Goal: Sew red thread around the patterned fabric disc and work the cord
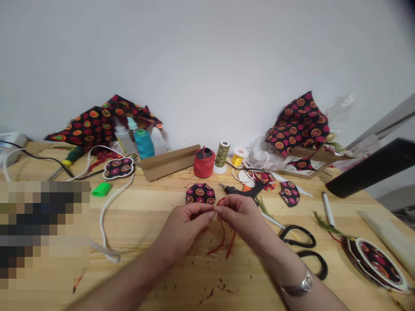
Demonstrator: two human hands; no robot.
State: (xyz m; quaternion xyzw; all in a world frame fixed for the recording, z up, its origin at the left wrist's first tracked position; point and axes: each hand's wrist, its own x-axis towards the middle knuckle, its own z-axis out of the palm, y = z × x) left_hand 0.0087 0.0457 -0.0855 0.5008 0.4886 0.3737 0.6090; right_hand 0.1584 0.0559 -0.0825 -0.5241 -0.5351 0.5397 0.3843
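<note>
My left hand and my right hand meet fingertip to fingertip above the wooden table. Both are pinched on red thread, whose loose ends hang below my right hand while a small loop shows above its fingers. Just behind my left fingers lies a round piece of dark patterned fabric. A black glue gun rests beyond my right hand. Black-handled scissors lie beside my right wrist, their blades partly hidden by that arm.
Behind stand a red thread spool, an olive spool, a yellow spool and a teal spool. A white cable curves at left. A fabric-covered round ornament lies at right, below a black bar. Fabric scraps dot the table.
</note>
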